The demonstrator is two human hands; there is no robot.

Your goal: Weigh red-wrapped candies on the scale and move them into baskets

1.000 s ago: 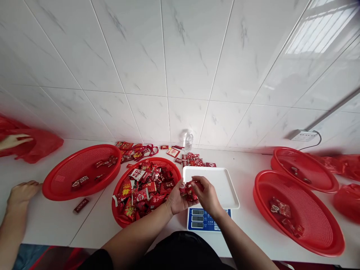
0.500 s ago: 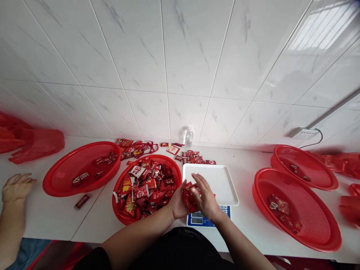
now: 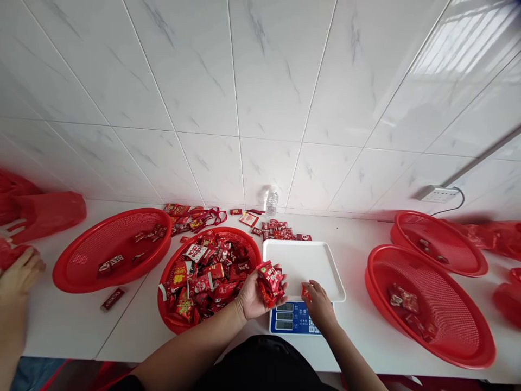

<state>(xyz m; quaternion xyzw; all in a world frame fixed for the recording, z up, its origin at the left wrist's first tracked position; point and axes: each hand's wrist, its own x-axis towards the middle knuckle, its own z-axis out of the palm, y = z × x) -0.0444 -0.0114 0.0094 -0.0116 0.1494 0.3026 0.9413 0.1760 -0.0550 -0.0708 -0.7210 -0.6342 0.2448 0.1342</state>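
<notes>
In my left hand (image 3: 253, 297), palm up and fingers curled, rests a bunch of red candy packets (image 3: 270, 283). It is between the full red basket (image 3: 163, 312) and the scale's white tray (image 3: 301, 255). My right hand (image 3: 319, 305) pinches a small red packet (image 3: 306, 291) over the tray's front edge. Below the tray shows the scale's blue panel (image 3: 299, 317), partly covered by my right hand. Red, gold and white wrapped candies (image 3: 215, 270) fill the basket at my left.
Left stands a red basket (image 3: 65, 266) with a few candies; a dark red bar (image 3: 112, 299) lies before it. A co-worker's hand (image 3: 22, 274) touches a red bag. Two red baskets (image 3: 480, 336) stand right. Loose packets (image 3: 277, 229) and a clear bottle (image 3: 271, 203) line the wall.
My hands have come apart: the right moved right with one small packet, while the left keeps the bunch. The co-worker's hand now has red bag material at it.
</notes>
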